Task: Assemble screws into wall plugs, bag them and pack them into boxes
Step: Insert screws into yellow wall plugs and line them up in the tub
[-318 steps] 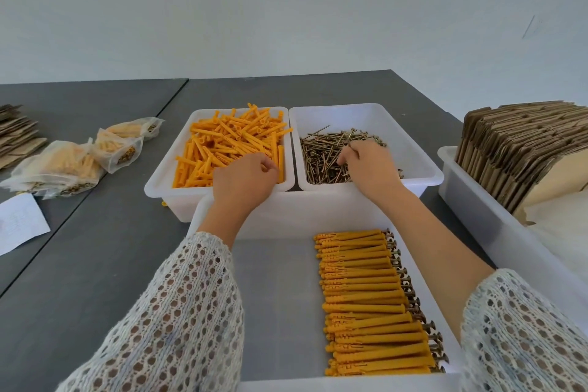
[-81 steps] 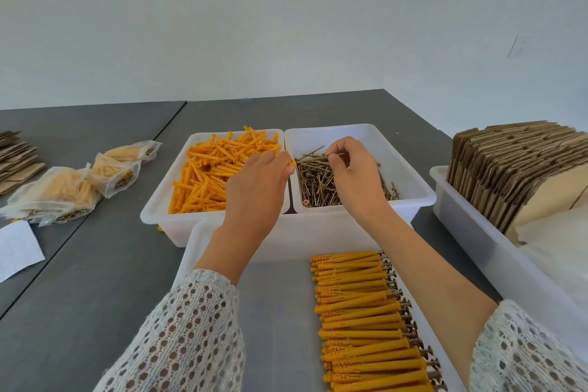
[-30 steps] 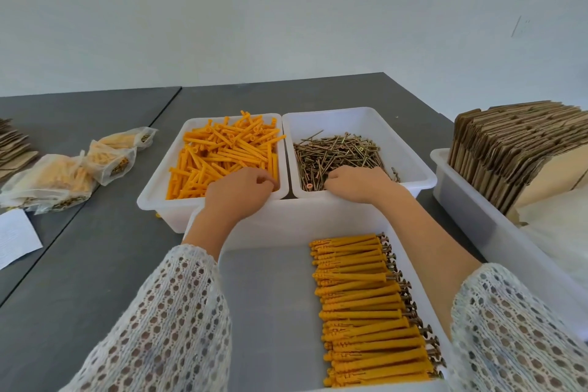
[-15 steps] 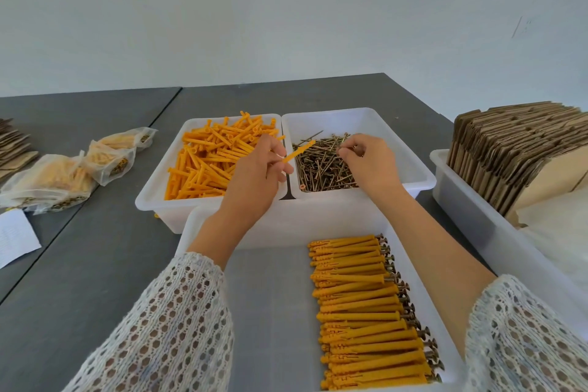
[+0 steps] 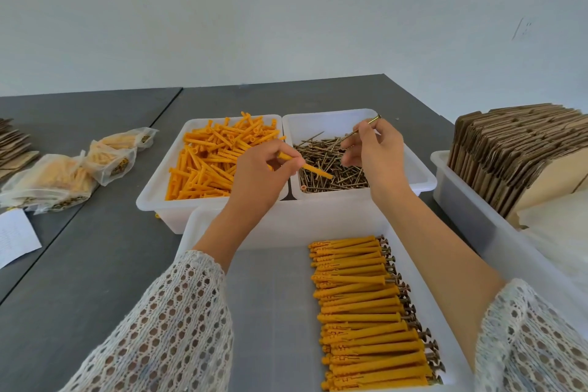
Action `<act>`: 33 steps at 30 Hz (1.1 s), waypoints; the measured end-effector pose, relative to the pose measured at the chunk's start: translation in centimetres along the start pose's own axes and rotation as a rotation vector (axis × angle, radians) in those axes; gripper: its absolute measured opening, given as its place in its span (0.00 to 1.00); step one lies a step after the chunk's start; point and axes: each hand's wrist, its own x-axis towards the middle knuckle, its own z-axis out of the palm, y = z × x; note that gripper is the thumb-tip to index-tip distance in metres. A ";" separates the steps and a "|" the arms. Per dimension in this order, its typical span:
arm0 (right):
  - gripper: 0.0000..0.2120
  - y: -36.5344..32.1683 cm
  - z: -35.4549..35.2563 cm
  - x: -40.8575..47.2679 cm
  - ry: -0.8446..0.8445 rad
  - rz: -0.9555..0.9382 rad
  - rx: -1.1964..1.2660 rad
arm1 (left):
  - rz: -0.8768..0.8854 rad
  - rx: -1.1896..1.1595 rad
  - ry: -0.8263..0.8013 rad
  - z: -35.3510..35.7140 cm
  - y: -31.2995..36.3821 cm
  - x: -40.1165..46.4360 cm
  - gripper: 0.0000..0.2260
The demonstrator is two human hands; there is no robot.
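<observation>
My left hand (image 5: 257,175) pinches an orange wall plug (image 5: 313,169) that points right, over the gap between the two far bins. My right hand (image 5: 374,153) pinches a brass screw (image 5: 366,127), held slanted above the screw bin (image 5: 420,173). Plug and screw are apart. The left bin (image 5: 152,197) holds loose orange plugs (image 5: 210,162). In the near white tray (image 5: 197,226), a row of assembled plugs with screws (image 5: 366,312) lies along its right side.
Filled clear bags (image 5: 63,175) lie on the grey table (image 5: 95,264) at the left, next to a white paper (image 5: 16,235). A white bin (image 5: 461,200) of flat cardboard boxes (image 5: 515,143) stands at the right. More flat cardboard (image 5: 12,143) sits at the far left.
Both hands dipped into the bins a second ago, then lifted. My left hand's plug has tipped downward to the right, and my right hand has raised a screw higher.
</observation>
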 end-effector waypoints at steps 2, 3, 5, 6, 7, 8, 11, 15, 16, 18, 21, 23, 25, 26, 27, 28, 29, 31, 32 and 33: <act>0.11 -0.8 0.4 -0.6 -0.032 -0.038 0.108 | -0.030 -0.108 0.008 -0.1 0.7 0.1 0.03; 0.12 -1.3 0.7 -0.9 -0.056 -0.067 0.152 | -0.046 -0.148 -0.010 -0.1 1.0 0.2 0.04; 0.12 -2.1 1.2 -1.5 -0.111 -0.127 0.205 | -0.074 -0.215 -0.100 -0.1 1.5 0.3 0.10; 0.12 -2.3 1.5 -1.7 -0.135 -0.151 0.210 | -0.097 -0.235 -0.164 -0.1 1.7 0.3 0.13; 0.12 -2.5 1.7 -2.0 -0.152 -0.169 0.200 | -0.116 -0.238 -0.232 0.0 1.7 0.2 0.16; 0.12 -2.5 1.8 -2.1 -0.163 -0.181 0.180 | -0.119 -0.220 -0.298 0.2 1.7 0.2 0.16; 0.12 -2.4 2.1 -2.2 -0.186 -0.187 0.111 | -0.043 -0.132 -0.428 0.8 1.7 -0.1 0.15; 0.12 -1.9 2.1 -1.9 -0.163 -0.164 0.006 | 0.079 -0.035 -0.441 1.2 1.8 -0.3 0.15; 0.12 -1.9 2.1 -1.9 -0.153 -0.163 -0.011 | 0.101 -0.026 -0.436 1.3 1.8 -0.3 0.15; 0.13 -1.8 2.2 -1.9 -0.114 -0.169 -0.025 | 0.141 -0.010 -0.432 1.2 1.7 -0.3 0.15; 0.13 -1.7 2.2 -1.9 -0.036 -0.171 -0.016 | 0.148 0.020 -0.436 1.1 1.7 -0.2 0.15; 0.12 -1.9 2.1 -1.9 -0.035 -0.145 -0.016 | 0.142 0.032 -0.433 0.9 1.8 -0.1 0.15; 0.12 -2.0 2.0 -1.7 -0.133 -0.100 -0.049 | 0.142 0.037 -0.423 0.8 1.9 -0.2 0.15; 0.11 -2.0 1.9 -1.7 -0.228 -0.079 -0.093 | 0.137 0.036 -0.412 0.8 1.8 -0.2 0.15; 0.11 -2.0 1.9 -1.7 -0.338 -0.059 -0.149 | 0.127 0.031 -0.396 0.7 1.8 -0.2 0.15; 0.11 -2.0 1.9 -1.7 -0.439 -0.047 -0.197 | 0.114 0.023 -0.379 0.6 1.8 -0.3 0.16; 0.11 -1.9 1.8 -1.7 -0.503 -0.042 -0.222 | 0.101 0.016 -0.365 0.6 1.9 -0.3 0.16; 0.11 -1.8 1.6 -1.5 -0.488 -0.038 -0.181 | 0.085 0.011 -0.357 0.4 1.9 -0.3 0.16; 0.11 -1.8 1.5 -1.4 -0.431 -0.039 -0.131 | 0.084 0.019 -0.361 0.4 1.8 -0.3 0.17; 0.11 -1.8 1.3 -1.2 -0.361 -0.043 -0.072 | 0.086 0.031 -0.369 0.4 1.8 -0.3 0.17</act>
